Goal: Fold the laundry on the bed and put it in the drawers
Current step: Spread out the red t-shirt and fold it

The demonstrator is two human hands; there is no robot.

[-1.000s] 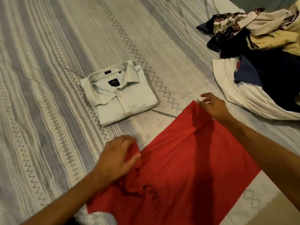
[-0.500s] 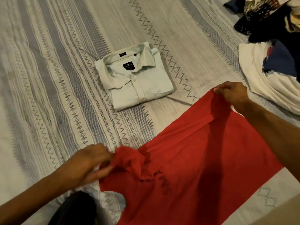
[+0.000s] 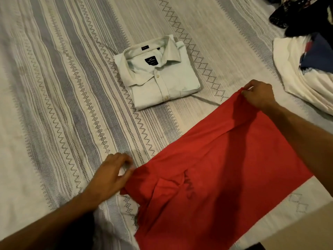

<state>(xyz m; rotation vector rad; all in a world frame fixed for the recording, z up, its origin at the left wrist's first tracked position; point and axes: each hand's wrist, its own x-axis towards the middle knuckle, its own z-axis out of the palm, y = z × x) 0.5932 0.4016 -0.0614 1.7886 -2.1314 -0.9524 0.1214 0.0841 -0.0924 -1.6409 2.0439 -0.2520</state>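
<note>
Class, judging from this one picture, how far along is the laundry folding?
Done: one pale collared shirt lies folded on the bed. In hand: left hand and right hand pinch the spread red shirt. Left: the unfolded pile; no drawers are in view.

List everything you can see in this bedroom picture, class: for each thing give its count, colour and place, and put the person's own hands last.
bedspread: one, cream with grey patterned stripes, under everything
folded shirt: one, pale mint, collared, centre of bed
red shirt: one, spread at the near right, held at two points
unfolded pile: several garments, white, navy and dark patterned, far right edge
left hand: one, pinches the red shirt's near-left edge
right hand: one, pinches its far corner
</note>
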